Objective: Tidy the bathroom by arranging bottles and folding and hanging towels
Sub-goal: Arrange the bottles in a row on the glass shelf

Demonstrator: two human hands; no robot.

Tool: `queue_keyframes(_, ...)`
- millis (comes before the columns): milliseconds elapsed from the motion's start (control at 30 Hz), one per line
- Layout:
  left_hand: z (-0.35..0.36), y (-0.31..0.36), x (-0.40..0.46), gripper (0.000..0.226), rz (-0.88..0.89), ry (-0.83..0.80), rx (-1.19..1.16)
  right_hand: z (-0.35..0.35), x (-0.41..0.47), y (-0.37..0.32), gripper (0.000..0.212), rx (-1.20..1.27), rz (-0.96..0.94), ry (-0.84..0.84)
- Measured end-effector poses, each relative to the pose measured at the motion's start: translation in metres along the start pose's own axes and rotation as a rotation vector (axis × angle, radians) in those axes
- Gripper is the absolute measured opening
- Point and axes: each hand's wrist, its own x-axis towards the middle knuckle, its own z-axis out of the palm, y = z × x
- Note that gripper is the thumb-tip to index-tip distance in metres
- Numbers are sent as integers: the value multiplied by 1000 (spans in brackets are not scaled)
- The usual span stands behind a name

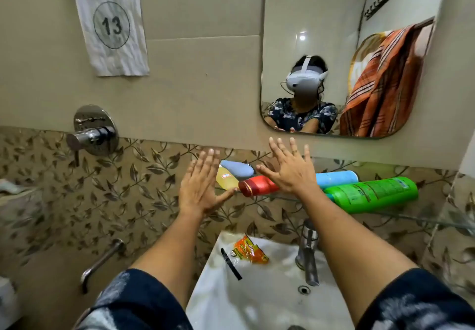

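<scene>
Several bottles lie on their sides on a glass shelf [411,218] above the sink. From left to right they are a yellow bottle [226,180], a grey-blue bottle [239,168], a red bottle [257,186], a light blue bottle [336,178] and a large green bottle [372,194]. My left hand [203,183] and my right hand [290,168] are raised in front of the shelf with fingers spread and straight, holding nothing. An orange striped towel [380,85] shows in the mirror's reflection.
A white sink [257,291] lies below with a chrome tap [308,252], an orange sachet [250,250] and a thin black item [231,264] on its rim. A chrome wall mixer [93,132] and spout [102,260] are at the left. A paper sign [110,21] reads 13.
</scene>
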Motion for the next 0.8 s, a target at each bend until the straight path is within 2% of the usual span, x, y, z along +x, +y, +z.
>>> queue_keyframes(133,14,-10,10,95,232,-175,-68,8,17,-4,69,154,-64,-132)
queue_keyframes(367,25,-30,45,94,316,-206,-75,14,52,-23,50,277,-56,-242)
queue_keyframes(467,27,-36,54,82,423,-154,-12,14,63,-33,46,266,-63,-328)
queue_keyframes(633,35,-42,59,71,510,-62,-36,22,72,-42,49,218,-68,-414)
queue_keyframes(800,40,-45,63,65,579,11,-64,27,78,-46,46,213,-61,-390)
